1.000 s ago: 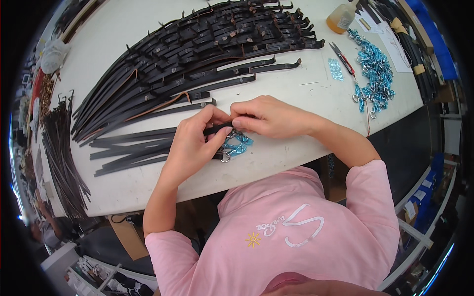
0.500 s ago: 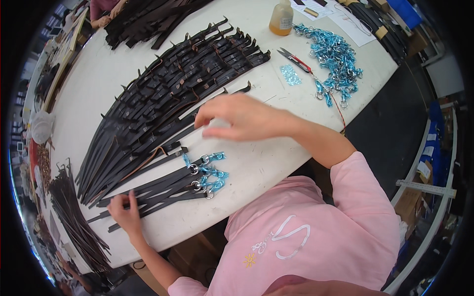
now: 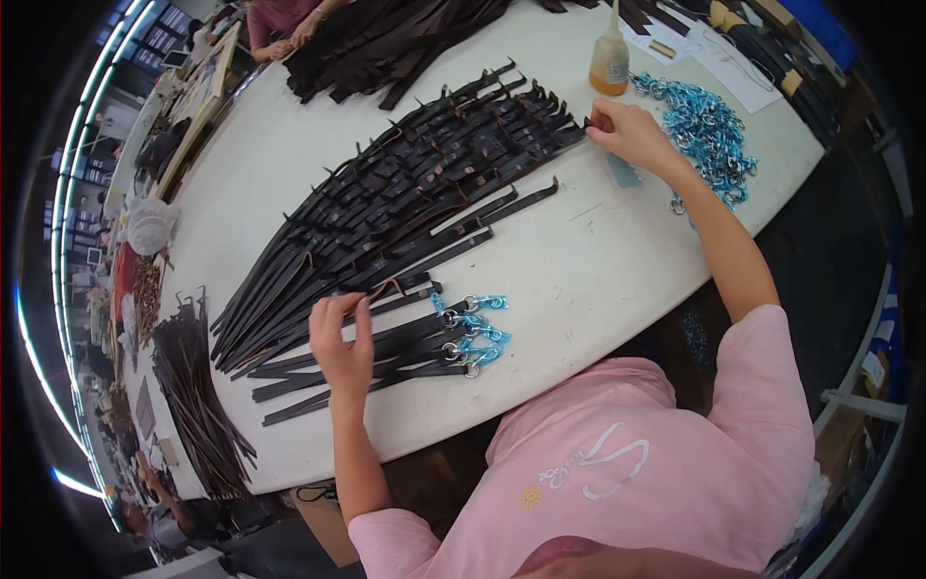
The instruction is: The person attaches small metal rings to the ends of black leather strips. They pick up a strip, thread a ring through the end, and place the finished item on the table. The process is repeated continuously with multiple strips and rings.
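Black straps (image 3: 415, 183) lie fanned across the middle of the surface (image 3: 598, 270), the right hand (image 3: 632, 135) pinching one by its tip, likely picking it out, which calls for a firm grip and a lift clear of its neighbours. The left hand (image 3: 340, 352) hovers loosely curled by a smaller bunch (image 3: 415, 336) near the front edge; whether it holds anything, I cannot tell. Room to move lies between the fan and the front edge's right half.

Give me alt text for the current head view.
A person's right hand is at the edge of a pile of black straps on a white table; the left hand is over a smaller group with blue-wrapped metal fittings.
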A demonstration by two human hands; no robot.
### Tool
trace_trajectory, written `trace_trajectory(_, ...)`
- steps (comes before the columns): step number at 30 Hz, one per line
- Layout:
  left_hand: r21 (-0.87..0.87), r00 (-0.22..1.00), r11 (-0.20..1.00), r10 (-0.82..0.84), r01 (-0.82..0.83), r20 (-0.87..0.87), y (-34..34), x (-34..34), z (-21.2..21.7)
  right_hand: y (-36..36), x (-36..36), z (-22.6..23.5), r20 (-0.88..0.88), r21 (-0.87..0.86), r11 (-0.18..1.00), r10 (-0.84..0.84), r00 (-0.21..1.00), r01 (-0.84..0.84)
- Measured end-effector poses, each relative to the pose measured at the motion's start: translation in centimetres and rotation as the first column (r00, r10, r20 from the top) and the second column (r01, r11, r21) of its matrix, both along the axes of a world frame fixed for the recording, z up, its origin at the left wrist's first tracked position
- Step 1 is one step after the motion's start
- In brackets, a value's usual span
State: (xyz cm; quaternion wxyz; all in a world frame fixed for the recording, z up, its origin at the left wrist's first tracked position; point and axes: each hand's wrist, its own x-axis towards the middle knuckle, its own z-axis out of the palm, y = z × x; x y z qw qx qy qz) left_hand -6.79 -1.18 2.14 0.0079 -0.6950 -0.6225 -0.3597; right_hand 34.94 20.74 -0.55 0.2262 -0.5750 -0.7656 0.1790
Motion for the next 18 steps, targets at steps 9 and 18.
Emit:
trace_trajectory(9,0.215,0.922,0.945,-0.298,0.248,0.248,1.3,8.2,3.3,1.6,1.5,-0.1,0.024,0.220,0.975,-0.029,0.999,0.023)
trace_trajectory(18,0.925,0.454,-0.142,-0.839,0.351,-0.301,-8.9,14.4,14.8,1.8,12.0,9.0,0.104,0.668,0.731,-0.279,0.955,0.140)
